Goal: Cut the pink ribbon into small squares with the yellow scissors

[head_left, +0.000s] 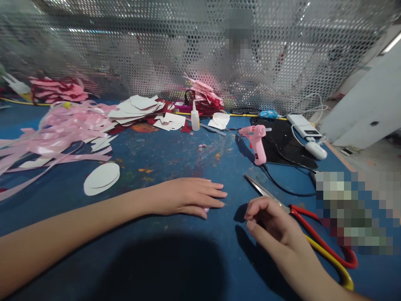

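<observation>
My left hand (184, 195) lies palm down on the blue table with its fingers stretched out. A bit of something pink (206, 210) shows under it, between the forefinger and thumb; most of it is hidden. To the right, my right hand (275, 234) is raised a little over the table, fingers loosely curled. A small gap parts its thumb from the forefinger, and I see nothing held there. Large scissors (308, 225) with red and yellow handles lie beside and partly behind this hand. Farther back stands a pink hot glue gun (257, 142), its black cord trailing right.
Pink ribbon (65, 129) is heaped at the left, near white card pieces (138, 109) and white ovals (102, 177). A small white bottle (195, 119) stands at the back before a perforated metal screen (140, 50). A white power bank (303, 126) lies on a black mat (286, 140).
</observation>
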`<state>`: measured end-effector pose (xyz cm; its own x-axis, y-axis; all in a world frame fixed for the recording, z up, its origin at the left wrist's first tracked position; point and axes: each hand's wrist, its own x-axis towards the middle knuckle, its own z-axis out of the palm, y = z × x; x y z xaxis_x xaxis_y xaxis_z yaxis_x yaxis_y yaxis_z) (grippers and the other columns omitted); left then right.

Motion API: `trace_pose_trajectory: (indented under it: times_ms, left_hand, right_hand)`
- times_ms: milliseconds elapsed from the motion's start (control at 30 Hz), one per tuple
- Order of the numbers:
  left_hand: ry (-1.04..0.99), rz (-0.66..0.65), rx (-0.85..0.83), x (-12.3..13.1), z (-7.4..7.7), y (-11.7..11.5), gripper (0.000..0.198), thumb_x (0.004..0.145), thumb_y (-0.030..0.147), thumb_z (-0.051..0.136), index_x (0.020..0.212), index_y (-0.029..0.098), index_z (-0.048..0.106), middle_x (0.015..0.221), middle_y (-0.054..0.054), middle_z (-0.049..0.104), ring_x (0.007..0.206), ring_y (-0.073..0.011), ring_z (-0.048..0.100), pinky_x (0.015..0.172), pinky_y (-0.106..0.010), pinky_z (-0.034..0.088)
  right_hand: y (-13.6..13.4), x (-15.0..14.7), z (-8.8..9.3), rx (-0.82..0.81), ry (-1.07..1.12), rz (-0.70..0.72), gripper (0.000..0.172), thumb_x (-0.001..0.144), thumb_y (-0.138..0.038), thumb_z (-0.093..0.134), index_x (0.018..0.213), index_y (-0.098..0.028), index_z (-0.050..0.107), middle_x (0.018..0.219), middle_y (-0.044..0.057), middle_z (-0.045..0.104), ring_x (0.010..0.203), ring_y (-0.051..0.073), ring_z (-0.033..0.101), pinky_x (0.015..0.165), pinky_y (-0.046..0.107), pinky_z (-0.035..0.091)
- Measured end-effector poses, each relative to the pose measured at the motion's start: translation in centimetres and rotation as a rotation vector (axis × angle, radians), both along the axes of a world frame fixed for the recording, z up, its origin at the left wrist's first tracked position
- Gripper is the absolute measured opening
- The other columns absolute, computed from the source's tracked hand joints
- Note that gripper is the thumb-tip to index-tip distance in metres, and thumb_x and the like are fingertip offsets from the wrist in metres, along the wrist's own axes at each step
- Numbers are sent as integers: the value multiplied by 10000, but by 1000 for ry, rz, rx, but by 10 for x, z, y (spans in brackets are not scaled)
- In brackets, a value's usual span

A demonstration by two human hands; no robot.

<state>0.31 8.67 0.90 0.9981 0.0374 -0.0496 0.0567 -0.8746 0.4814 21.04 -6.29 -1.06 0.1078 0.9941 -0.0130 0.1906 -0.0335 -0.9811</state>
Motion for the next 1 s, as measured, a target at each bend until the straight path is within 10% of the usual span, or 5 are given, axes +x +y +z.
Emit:
trace_pose_trajectory:
  times_ms: [267,467,633,733,1000]
  left_hand:
    - [18,13,59,4,0,-3,573,856,471,501,1366,232,394,1470,-57,317,1385,-249,211,1145,-429,109]
    - [-94,111,-115,-1,4,0,459,973,352,201,1316,190,460,1413,-58,425,1359,-151,286,1131,-337,198]
    - [-14,212,28,-6,1,-1,796,754,643,517,1381,177,366,1494,-112,233,1397,-307,127,1129,-494,43]
    - [20,217,52,-4,-2,-3,580,871,467,479,1351,148,410,1458,-94,330,1383,-219,220,1144,-386,129]
    - [-35,163,25,-7,1,-3,474,895,384,474,1311,156,464,1394,-80,439,1326,-200,356,1119,-362,251]
  right_hand:
    - [0,1,-1,25,-34,14,52,789,-262,556,827,-247,523,817,-10,545,770,125,540,687,221,458]
    - [1,2,1,35,-76,14,63,784,-284,564,803,-236,529,786,-8,557,733,116,547,659,199,467]
    - [-4,1,-3,13,-83,17,106,798,-341,567,814,-239,541,800,1,564,747,121,559,647,197,480]
    - [-4,8,5,-11,-83,13,145,793,-380,577,816,-240,546,811,8,587,736,130,575,624,207,486]
    - [98,127,35,8,-735,-228,146,843,-239,460,895,-194,589,937,87,651,858,193,617,741,293,482]
